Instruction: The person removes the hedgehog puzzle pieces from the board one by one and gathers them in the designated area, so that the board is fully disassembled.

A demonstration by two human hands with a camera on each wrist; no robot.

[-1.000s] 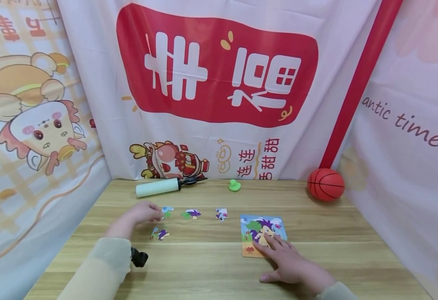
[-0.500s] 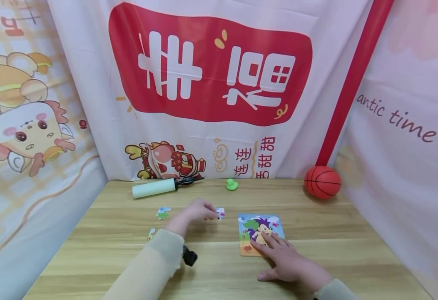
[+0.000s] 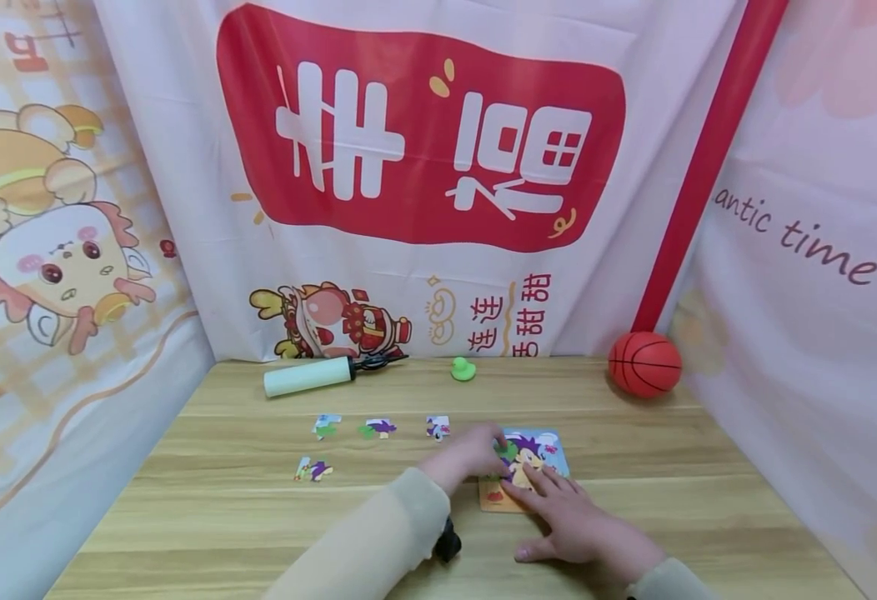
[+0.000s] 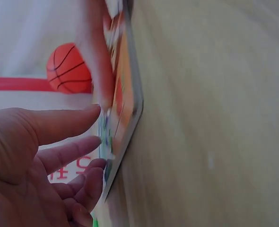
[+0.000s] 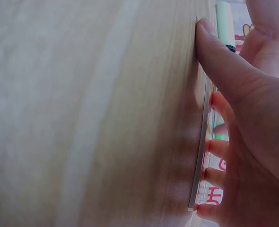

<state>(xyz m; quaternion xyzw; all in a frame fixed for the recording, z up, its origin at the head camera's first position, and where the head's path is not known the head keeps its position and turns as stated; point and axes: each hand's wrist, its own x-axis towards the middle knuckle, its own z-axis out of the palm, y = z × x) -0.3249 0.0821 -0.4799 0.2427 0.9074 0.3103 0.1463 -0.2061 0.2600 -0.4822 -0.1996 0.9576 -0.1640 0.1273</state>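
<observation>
A square hedgehog jigsaw puzzle [image 3: 551, 454] lies flat on the wooden table, slightly right of centre. My right hand [image 3: 577, 529] rests on its lower part with the fingers spread; in the right wrist view the fingertips press the board and the thumb lies on the table. My left hand [image 3: 472, 454] is over the puzzle's left side. Its thumb and fingers [image 4: 66, 156] are apart at the board's surface in the left wrist view, with no loose piece seen between them. Several loose jigsaw pieces [image 3: 377, 428] lie to the left.
Along the back of the table are a pale green hand pump [image 3: 309, 377], a green toy duck [image 3: 463, 369] and a red toy basketball [image 3: 644, 364]. Printed cloth [image 3: 423, 150] hangs behind and at both sides.
My left hand has swept right, from the upper left loose piece, past the other pieces, to the puzzle. The loose pieces keep their places. My right hand stays on the puzzle.
</observation>
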